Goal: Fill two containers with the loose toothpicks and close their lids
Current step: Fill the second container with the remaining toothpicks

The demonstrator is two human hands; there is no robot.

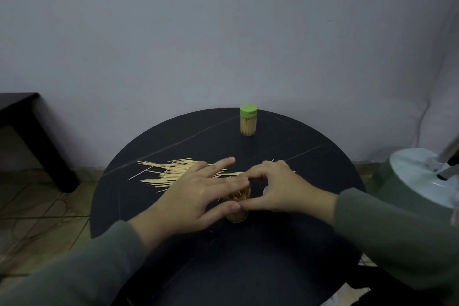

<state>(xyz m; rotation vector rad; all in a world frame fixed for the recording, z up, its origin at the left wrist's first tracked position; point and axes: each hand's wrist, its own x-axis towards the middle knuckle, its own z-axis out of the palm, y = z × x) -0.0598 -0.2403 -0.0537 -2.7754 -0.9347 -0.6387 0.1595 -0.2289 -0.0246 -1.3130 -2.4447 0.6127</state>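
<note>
Grey-green sleeves (82,268) fill the near edge, both forearms reaching onto the round black table (285,243). Left hand (196,196) sits over the open container (238,206) at near centre: thumb against its near side, fingers spread and mostly straight, index lifted toward the far side. Right hand (278,189) is curled, fingertips bunched above the container mouth, thumb meeting the left thumb. Looks like it pinches toothpicks, but cannot tell for sure, fingers hide it.

Open container stands upright, part full, no lid on; its lid is not visible. Loose toothpicks (171,172) lie in a scattered pile on the table just left of and beyond the left hand, with a few running under both hands. Second container (248,120), green lid shut and packed with picks, stands upright at the far edge, well apart.

Step in hand, by my read: filling the second-to-finish container; first one done. Next move calls for steadying the container so it doesn't tip, then gathering picks from the left pile, aligning them lengthwise and dropping them in upright. Lid must be found afterwards.

Left background: dark bench (22,117). Right: white-green appliance (417,176).
</note>
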